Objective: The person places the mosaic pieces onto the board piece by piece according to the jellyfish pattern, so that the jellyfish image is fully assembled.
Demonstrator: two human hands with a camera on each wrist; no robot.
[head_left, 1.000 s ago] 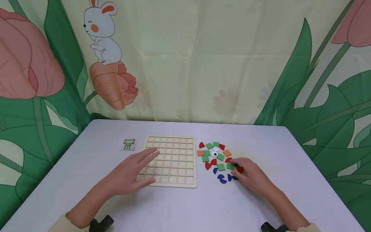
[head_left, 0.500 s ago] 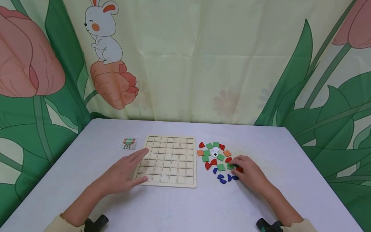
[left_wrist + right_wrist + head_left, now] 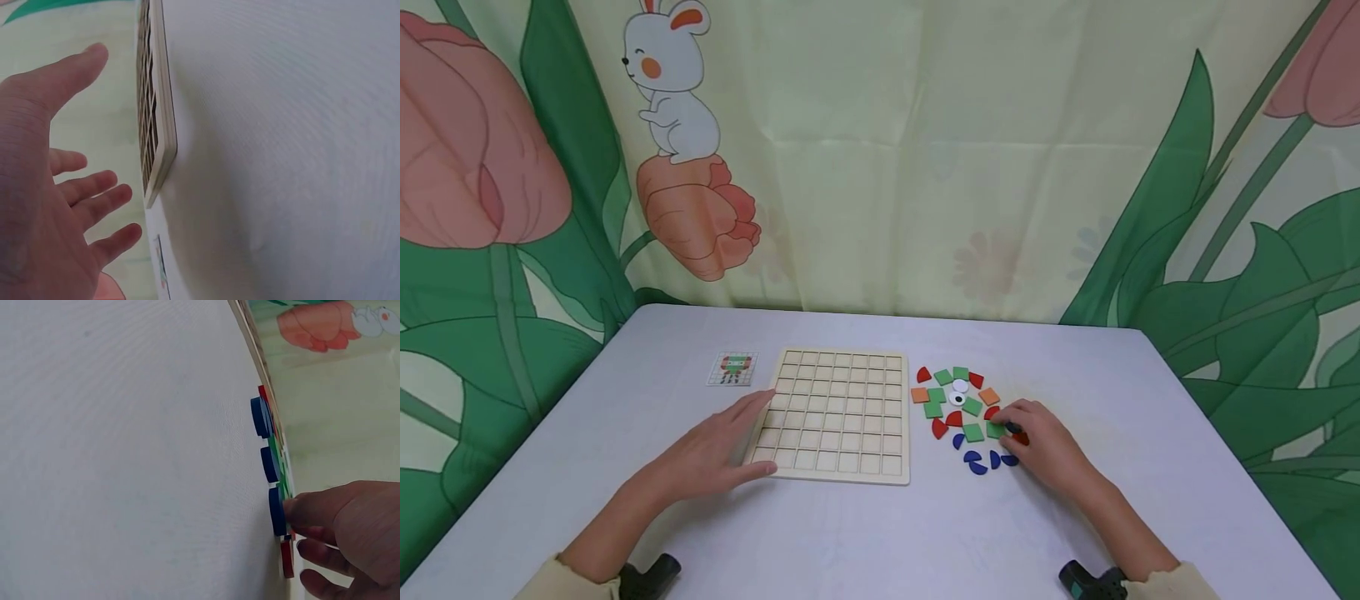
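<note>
My left hand (image 3: 711,450) is spread at the left edge of a wooden grid board (image 3: 842,417), its fingertips and thumb over that edge. In the left wrist view the fingers stand apart with nothing between them. My right hand (image 3: 1045,442) is bent down over the right side of a group of small flat pieces. Its thumb and forefinger are around a green square (image 3: 993,429) and a black piece (image 3: 1013,427); whether they pinch either is unclear. In the right wrist view the thumb is close to a blue half-round piece (image 3: 277,512), with a red piece (image 3: 287,559) below.
Green squares (image 3: 972,407), red wedges (image 3: 939,428), orange squares (image 3: 920,395), white discs (image 3: 957,398) and blue half-rounds (image 3: 977,468) lie right of the board. A small picture card (image 3: 732,368) lies to its left. A printed curtain (image 3: 865,167) hangs behind the white-covered table (image 3: 850,542).
My left hand has drawn back leftward from over the board to its left edge. The right hand has stayed over the pieces, shifting only slightly.
</note>
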